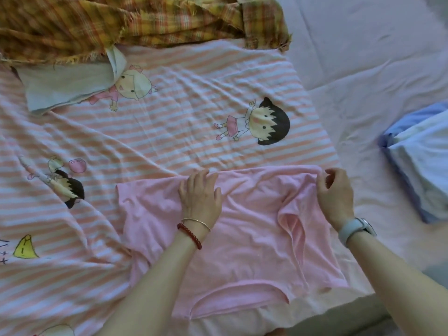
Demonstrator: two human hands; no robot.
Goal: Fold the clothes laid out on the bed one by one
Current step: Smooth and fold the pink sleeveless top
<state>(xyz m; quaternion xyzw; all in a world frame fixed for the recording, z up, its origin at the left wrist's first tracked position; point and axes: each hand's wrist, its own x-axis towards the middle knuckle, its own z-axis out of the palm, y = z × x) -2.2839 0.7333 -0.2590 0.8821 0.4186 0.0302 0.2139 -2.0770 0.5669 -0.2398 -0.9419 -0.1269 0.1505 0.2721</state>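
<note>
**Pink shirt mid-fold on bed**

Pink shirt (242, 229) lies flat near the bed's (378, 76) near edge, neckline toward the person, on a striped cartoon sheet (169, 132). Left hand (201, 197), fingers straight, presses the shirt's far edge flat. Right hand (335, 192) pinches the shirt's far right corner. Folded blue-white clothes (421, 161) sit by the right edge. Plaid cloth (121, 23) is bunched at the far side, w/ a pale cloth (68, 88) just beside it.

Pink-and-white striped cartoon blanket (169, 132) spread over the bed, lavender bedsheet (375, 57) bare on the right. Red bead bracelet (190, 235), thin silver bangle (197, 222), pale-strapped smartwatch (356, 229) on wrists.
</note>
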